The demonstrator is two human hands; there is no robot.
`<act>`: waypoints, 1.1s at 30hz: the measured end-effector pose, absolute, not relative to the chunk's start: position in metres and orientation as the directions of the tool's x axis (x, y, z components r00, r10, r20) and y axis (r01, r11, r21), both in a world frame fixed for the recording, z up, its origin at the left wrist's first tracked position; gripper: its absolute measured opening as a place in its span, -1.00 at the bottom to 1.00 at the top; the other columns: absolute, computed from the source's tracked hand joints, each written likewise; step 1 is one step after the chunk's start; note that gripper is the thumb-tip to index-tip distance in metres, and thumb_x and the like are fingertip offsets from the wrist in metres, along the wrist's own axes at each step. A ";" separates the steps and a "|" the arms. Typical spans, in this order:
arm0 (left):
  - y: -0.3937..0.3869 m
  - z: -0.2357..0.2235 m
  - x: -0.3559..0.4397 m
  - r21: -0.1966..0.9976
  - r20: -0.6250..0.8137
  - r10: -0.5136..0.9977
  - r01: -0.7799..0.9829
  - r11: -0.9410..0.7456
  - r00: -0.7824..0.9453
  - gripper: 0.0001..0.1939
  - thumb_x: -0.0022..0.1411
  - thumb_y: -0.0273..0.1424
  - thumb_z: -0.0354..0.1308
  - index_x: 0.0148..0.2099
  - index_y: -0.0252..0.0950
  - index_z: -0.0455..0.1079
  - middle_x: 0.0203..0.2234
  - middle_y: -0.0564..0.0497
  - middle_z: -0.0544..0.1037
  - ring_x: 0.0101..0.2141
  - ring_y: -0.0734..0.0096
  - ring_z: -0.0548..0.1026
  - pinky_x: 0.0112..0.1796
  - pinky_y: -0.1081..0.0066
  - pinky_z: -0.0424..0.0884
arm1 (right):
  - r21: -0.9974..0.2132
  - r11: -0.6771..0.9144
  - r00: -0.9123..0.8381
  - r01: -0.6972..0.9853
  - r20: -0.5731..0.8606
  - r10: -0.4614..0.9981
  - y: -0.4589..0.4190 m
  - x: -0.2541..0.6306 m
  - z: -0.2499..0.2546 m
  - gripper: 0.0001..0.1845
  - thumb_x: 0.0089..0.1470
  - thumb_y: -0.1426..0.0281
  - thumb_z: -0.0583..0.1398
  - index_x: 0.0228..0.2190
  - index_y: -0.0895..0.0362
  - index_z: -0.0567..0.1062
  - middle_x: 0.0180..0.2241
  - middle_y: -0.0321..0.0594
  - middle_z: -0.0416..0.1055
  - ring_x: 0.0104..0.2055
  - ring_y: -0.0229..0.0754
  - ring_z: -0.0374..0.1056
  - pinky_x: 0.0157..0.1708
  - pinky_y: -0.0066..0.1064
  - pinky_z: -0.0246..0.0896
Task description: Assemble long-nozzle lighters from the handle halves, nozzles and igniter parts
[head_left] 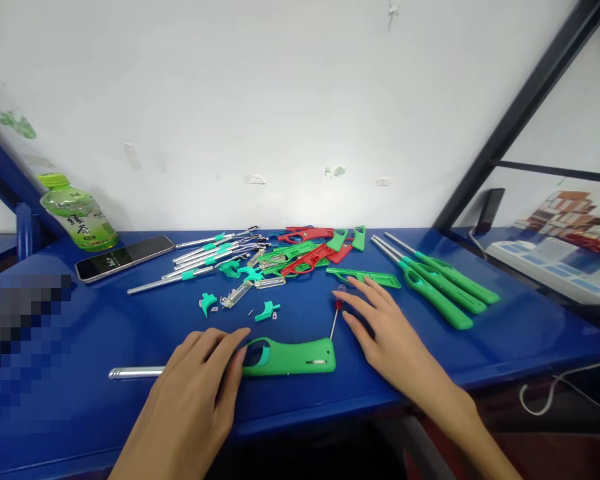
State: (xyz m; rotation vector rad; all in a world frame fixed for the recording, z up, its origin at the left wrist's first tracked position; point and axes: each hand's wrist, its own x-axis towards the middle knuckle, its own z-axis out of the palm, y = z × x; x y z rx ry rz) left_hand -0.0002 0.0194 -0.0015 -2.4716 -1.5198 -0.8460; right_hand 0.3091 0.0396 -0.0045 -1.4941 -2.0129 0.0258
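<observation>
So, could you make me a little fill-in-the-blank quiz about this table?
1. The left hand holds a lighter with a ____ handle.
2. The right hand is at a slim-shafted ____.
3. To that hand's right lie ____ whole lighters.
4. Beside the bottle lies a ____.
Missing words: green; screwdriver; three; phone.

A glossy blue counter (300, 313) bears a silver-barrelled green plastic lighter (295, 358) at the left grip (195, 380), turquoise plastic pieces (208, 303) beyond.

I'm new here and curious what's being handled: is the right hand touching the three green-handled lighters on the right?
Apart: the head view shows blue tabletop between the right hand and the nearest of the three green-handled lighters.
</observation>
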 end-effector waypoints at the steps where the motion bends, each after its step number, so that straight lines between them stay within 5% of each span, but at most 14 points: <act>1: 0.024 0.002 0.000 0.180 0.510 0.792 0.859 -0.479 0.335 -0.60 0.59 -0.23 -0.11 0.14 -0.19 0.52 -0.13 -0.07 0.65 -0.14 0.07 0.60 -0.10 0.08 0.55 | -0.369 0.365 -0.179 0.855 0.450 0.875 0.043 0.313 -0.005 -0.60 0.45 0.29 0.11 0.22 -0.02 0.52 0.31 -0.08 0.39 0.43 0.15 0.19 0.40 0.15 0.13; 5: 0.049 0.016 0.000 0.146 0.426 0.852 0.906 -0.398 0.306 -0.55 0.55 -0.27 -0.15 0.10 -0.20 0.57 -0.13 -0.11 0.69 -0.14 0.06 0.64 -0.08 0.10 0.54 | -0.420 0.342 -0.154 0.840 0.421 0.894 0.049 0.321 -0.005 -0.70 0.42 0.21 0.18 0.08 -0.06 0.59 0.07 -0.06 0.49 0.15 0.10 0.45 0.22 0.07 0.37; 12: 0.082 0.030 0.013 0.152 0.269 0.920 0.931 -0.333 0.285 -0.72 0.45 -0.35 -0.03 -0.09 -0.16 0.54 -0.28 -0.04 0.66 -0.31 0.14 0.63 -0.33 0.30 0.41 | -0.508 0.333 -0.121 0.795 0.406 0.906 0.047 0.320 -0.005 -0.84 0.39 0.22 0.22 -0.14 -0.05 0.61 0.16 -0.08 0.40 0.30 0.12 0.32 0.25 0.01 0.29; 20: 0.076 0.032 0.011 0.195 0.268 0.928 0.928 -0.317 0.260 -0.71 0.41 -0.42 -0.08 -0.32 -0.18 0.41 -0.39 -0.04 0.57 -0.43 0.17 0.53 -0.45 0.33 0.21 | -0.709 0.261 0.004 0.655 0.349 0.937 0.045 0.316 0.009 -0.75 0.37 0.14 0.23 -0.19 0.03 0.58 -0.21 -0.22 0.63 -0.14 -0.04 0.55 -0.04 -0.25 0.39; 28: 0.079 0.056 0.001 0.394 0.355 0.918 0.863 -0.317 0.175 -0.75 0.41 -0.25 -0.02 -0.22 -0.15 0.45 -0.40 0.01 0.66 -0.40 0.19 0.59 -0.38 0.32 0.36 | -0.727 0.373 0.087 0.576 0.509 0.856 0.039 0.304 0.044 -0.75 0.29 0.15 0.31 -0.27 0.06 0.63 -0.27 -0.21 0.63 -0.20 -0.07 0.54 -0.18 -0.32 0.40; 33: 0.072 0.074 0.005 0.663 0.395 0.917 0.674 -0.327 0.056 -0.63 0.32 -0.09 0.10 -0.06 -0.16 0.62 -0.37 -0.01 0.68 -0.42 0.21 0.58 -0.39 0.31 0.46 | -0.623 0.573 0.029 0.532 0.690 0.723 0.034 0.284 0.100 -0.83 0.29 0.25 0.35 -0.35 0.01 0.65 -0.37 -0.32 0.63 -0.32 -0.17 0.52 -0.28 -0.40 0.43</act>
